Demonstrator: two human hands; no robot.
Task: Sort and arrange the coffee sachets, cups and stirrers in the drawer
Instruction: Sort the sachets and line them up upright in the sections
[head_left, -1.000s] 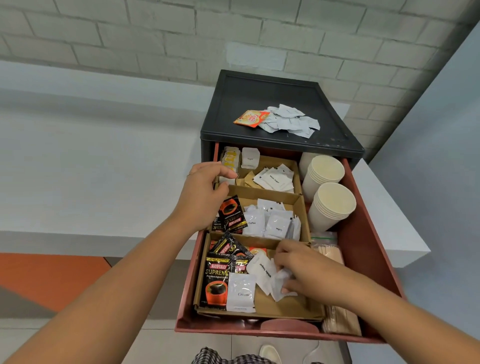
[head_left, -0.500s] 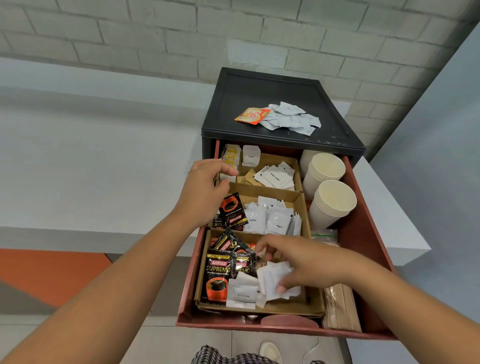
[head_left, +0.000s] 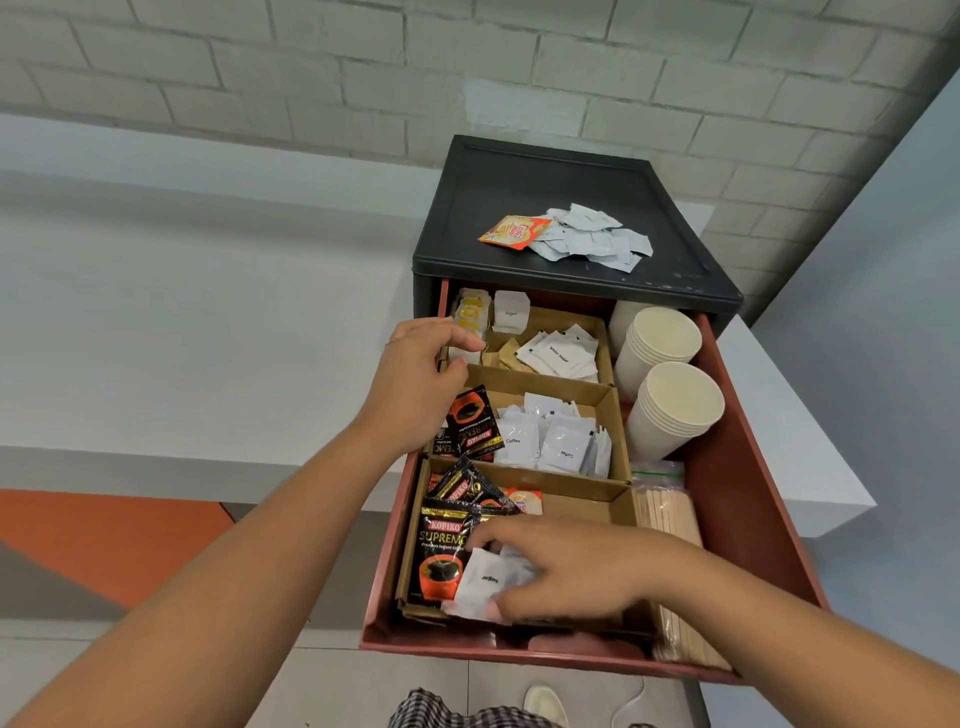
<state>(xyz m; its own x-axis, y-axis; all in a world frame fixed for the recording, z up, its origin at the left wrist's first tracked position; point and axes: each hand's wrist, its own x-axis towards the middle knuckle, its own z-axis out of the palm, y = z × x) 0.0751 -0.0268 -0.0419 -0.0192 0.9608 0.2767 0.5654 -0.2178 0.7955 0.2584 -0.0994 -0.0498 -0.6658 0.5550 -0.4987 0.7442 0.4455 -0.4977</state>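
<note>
Head view: right grip (head_left: 545, 571) pinches white sugar sachets (head_left: 485, 579) in the near tray (head_left: 582, 506); best to gather them squarely before lifting; left grip (head_left: 421, 374) sits at the drawer (head_left: 753, 493) edge, its hold unclear

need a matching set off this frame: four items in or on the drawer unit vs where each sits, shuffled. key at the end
Things
1. orange printed sachet
2. white paper sachets marked Coffee
3. white paper sachet marked Sugar
4. pale wooden stirrers in a clear bag

Places
A. front cardboard compartment, under the right hand
B. right side of the red drawer, beside the front compartment
C. on top of the black cabinet
D. middle cardboard compartment

Pairs: 1-C, 2-D, 3-A, 4-B
</note>
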